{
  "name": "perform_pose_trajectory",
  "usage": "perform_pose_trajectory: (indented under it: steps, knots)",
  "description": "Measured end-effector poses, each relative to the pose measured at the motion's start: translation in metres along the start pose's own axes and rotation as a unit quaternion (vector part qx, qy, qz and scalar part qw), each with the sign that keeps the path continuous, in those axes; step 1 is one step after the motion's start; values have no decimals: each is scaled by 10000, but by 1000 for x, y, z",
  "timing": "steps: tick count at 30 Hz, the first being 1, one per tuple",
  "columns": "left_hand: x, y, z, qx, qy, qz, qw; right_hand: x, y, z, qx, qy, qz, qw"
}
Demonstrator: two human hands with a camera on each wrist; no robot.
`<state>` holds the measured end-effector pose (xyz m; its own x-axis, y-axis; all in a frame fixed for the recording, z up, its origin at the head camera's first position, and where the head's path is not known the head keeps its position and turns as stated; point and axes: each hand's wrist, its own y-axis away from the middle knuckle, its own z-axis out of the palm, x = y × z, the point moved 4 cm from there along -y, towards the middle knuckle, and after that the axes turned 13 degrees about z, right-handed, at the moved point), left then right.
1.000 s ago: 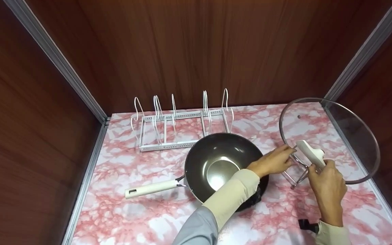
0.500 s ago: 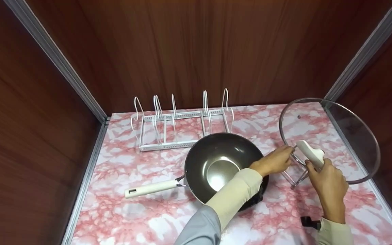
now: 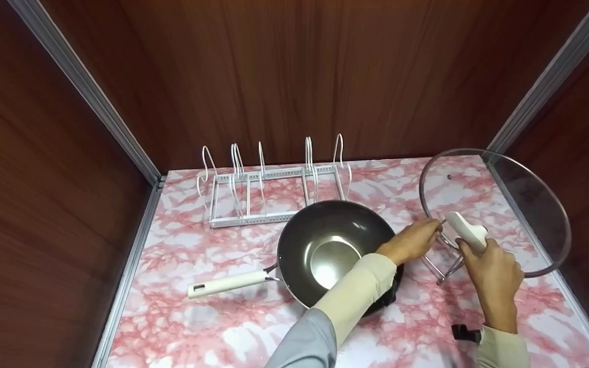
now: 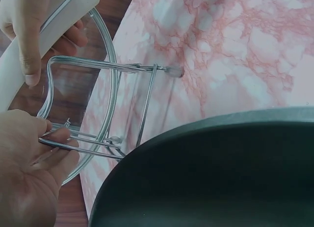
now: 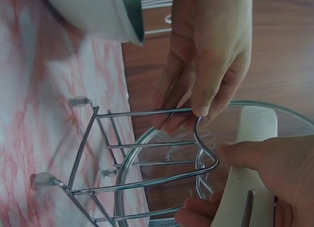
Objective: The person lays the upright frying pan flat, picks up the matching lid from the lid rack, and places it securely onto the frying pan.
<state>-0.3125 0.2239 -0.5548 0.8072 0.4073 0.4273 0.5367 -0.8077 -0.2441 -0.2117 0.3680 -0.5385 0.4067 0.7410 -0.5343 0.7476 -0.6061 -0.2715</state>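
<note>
A large round glass lid with a white handle stands upright at the right, in a small metal wire stand. My right hand holds the lid's handle, thumb on one side and fingers on the other. With its thumb and fingers, my left hand pinches a top wire of the stand, as both wrist views show. Left of the stand lies a dark wok with a white handle; my left forearm reaches over it and hides part of its right side.
Behind the wok is a white rack with several upright wire hoops. Brown wood-grain panels enclose the pink-and-white marbled table at the back and both sides. A black strap piece juts from my right wrist.
My right thumb and fingers have shifted slightly on the lid's handle. The left forearm has moved a little to the right, its hand still at the stand. Lid, stand and wok look unmoved.
</note>
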Motion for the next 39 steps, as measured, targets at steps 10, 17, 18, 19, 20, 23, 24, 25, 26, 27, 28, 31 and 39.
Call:
perform_pose_trajectory:
  steps: [10,17,18,19,20,23,24,25,26,27,28,31,39]
  knots:
    - [0,1,1,225,68,-118,9997,2,0,3,338,-57,-237,9991]
    - [1,2,4,265,-125,-137,9995,4,2,7,789,-7,-450,9959]
    - [1,2,4,283,-137,-154,9994,4,2,7,862,-11,-486,9951]
    - [1,2,4,300,-130,-170,9993,4,2,7,930,-17,-512,9943]
    - [1,1,4,317,-115,-172,9993,4,3,8,1005,-23,-545,9934]
    - [1,1,4,329,-99,-175,9993,5,4,9,1201,-38,-592,9910]
    - [1,1,4,332,-74,-179,9993,6,4,10,1250,-39,-592,9904]
    - [1,1,4,327,-57,-181,9993,7,4,10,1285,-33,-581,9900]
    - [1,1,5,321,-36,-177,9993,7,5,11,1319,-19,-574,9896]
    - [1,1,4,321,-22,-178,9993,8,5,11,1337,-5,-558,9895]
    - [1,1,4,322,-1,-185,9993,8,5,12,1340,4,-539,9895]
    - [1,1,4,334,47,-215,9992,9,5,13,1318,71,-463,9902]
    - [-2,2,6,367,126,-409,9984,9,6,15,1293,123,-381,9908]
